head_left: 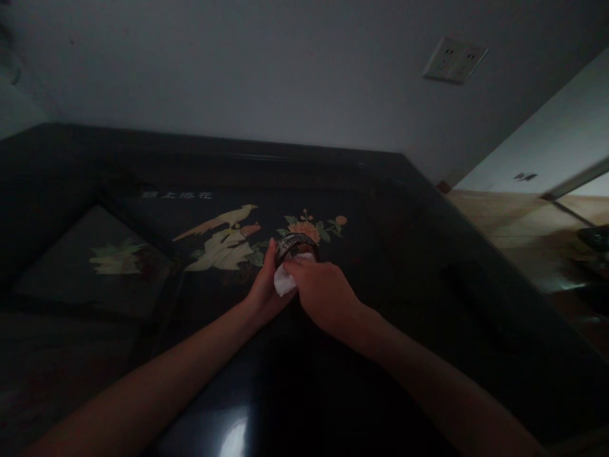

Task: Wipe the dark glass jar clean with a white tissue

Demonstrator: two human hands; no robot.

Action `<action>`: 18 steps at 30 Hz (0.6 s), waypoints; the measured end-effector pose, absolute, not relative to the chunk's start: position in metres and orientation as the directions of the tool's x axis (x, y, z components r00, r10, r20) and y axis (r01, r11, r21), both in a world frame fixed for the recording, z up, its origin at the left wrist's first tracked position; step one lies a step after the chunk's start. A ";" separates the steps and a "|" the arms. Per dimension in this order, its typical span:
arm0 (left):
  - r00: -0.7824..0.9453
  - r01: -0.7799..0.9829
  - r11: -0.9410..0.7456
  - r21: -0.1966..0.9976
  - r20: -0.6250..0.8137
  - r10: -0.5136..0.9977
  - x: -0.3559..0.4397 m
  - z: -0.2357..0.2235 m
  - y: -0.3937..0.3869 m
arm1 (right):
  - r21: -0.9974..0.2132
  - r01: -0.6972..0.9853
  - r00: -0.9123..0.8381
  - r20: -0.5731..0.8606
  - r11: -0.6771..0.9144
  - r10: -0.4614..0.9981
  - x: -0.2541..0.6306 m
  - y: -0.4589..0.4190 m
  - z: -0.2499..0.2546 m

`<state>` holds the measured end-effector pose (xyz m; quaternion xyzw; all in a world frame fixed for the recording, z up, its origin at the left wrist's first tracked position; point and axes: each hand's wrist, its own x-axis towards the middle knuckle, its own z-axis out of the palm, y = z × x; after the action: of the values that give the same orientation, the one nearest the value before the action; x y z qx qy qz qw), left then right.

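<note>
A small dark round vessel (295,241), with a patterned rim and a brownish inside, is held over the middle of the black glossy table (361,393). My left hand (267,284) is wrapped round its left side, thumb up along the rim. Bunched white tissue (284,283) sticks out under the fingers of my right hand (328,295), which presses it at the vessel's opening. The right fingertips are partly hidden inside. Dim light keeps me from telling whether the vessel is a cup or a bowl.
Bird and flower inlays (221,247) decorate the tabletop beyond my hands. A pale wall (228,70) runs along the table's far edge, with a double socket (455,59) on it. To the right lies the light floor (499,222), with dark objects (594,241) at the frame's edge.
</note>
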<state>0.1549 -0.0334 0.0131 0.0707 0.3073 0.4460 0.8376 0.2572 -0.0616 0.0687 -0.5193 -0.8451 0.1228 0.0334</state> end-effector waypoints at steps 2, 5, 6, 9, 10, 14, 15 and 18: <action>0.393 -0.723 0.570 0.391 -0.446 0.804 0.154 0.012 -0.033 | -0.489 0.803 -0.413 -0.044 0.341 0.910 0.260 -0.056 0.065; 0.355 -0.749 0.543 0.380 -0.463 0.813 0.154 0.007 -0.031 | -0.835 0.515 -0.362 -0.010 0.191 0.932 0.262 -0.047 0.053; 0.355 -0.750 0.545 0.375 -0.467 0.810 0.154 0.006 -0.030 | -0.902 0.412 -0.328 -0.015 0.128 0.945 0.263 -0.044 0.048; 0.371 -0.749 0.552 0.366 -0.460 0.807 0.154 0.003 -0.029 | -0.960 0.275 -0.270 -0.023 0.054 0.963 0.263 -0.041 0.041; 0.371 -0.749 0.550 0.369 -0.454 0.810 0.154 0.004 -0.029 | -0.948 0.309 -0.273 -0.014 0.074 0.962 0.263 -0.041 0.042; 0.360 -0.744 0.539 0.394 -0.444 0.821 0.155 0.009 -0.031 | -0.737 0.622 -0.366 0.024 0.264 0.930 0.265 -0.046 0.052; 0.362 -0.741 0.541 0.399 -0.441 0.821 0.155 0.010 -0.032 | -0.652 0.687 -0.406 0.020 0.320 0.914 0.265 -0.047 0.055; 0.377 -0.728 0.553 0.404 -0.438 0.816 0.155 0.012 -0.032 | -0.367 0.794 -0.524 -0.010 0.484 0.852 0.264 -0.053 0.059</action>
<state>0.1548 -0.0323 0.0122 0.0719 0.3055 0.4671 0.8266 0.2642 -0.0535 0.0587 -0.4802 -0.8570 0.1654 0.0870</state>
